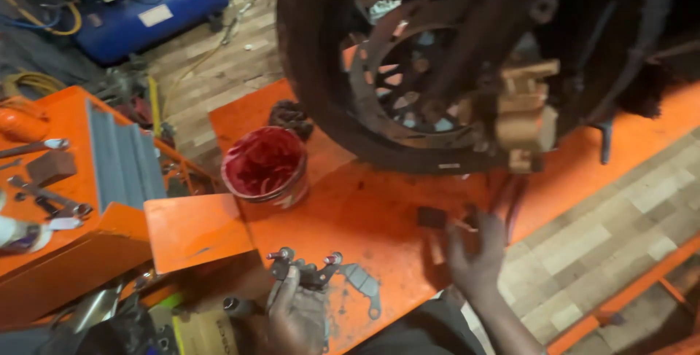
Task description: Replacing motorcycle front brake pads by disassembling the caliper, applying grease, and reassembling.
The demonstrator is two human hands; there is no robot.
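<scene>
Head camera view shows us first the orange metal lift platform [379, 209] that carries everything, running from the lower middle up toward the right edge. Over its far edge hangs the black motorcycle wheel [321, 92] with its grey brake disc [368, 100], and a tan brake caliper [525, 114] sits against the disc on the right. To the left we see the orange tool cart [65, 180] with spanners lying on its top, and behind it, on the tiled floor, a blue air compressor tank [146, 12]. Near the platform's left edge stands a round tub of red grease [264, 165], and a dark rag [292, 118] lies just behind it. At the platform's near edge our left hand [295, 318] has its fingers closed around a dark metal caliper bracket with two red-tipped pins [306, 271]; a flat grey brake pad backing plate [363, 282] lies just beside it, touching or nearly so, we cannot tell which. Our right hand [477, 256] reaches toward the middle of the platform with fingers spread apart, its fingertips at a small dark brake pad [432, 216]; motion blur keeps us from telling whether they touch it.
</scene>
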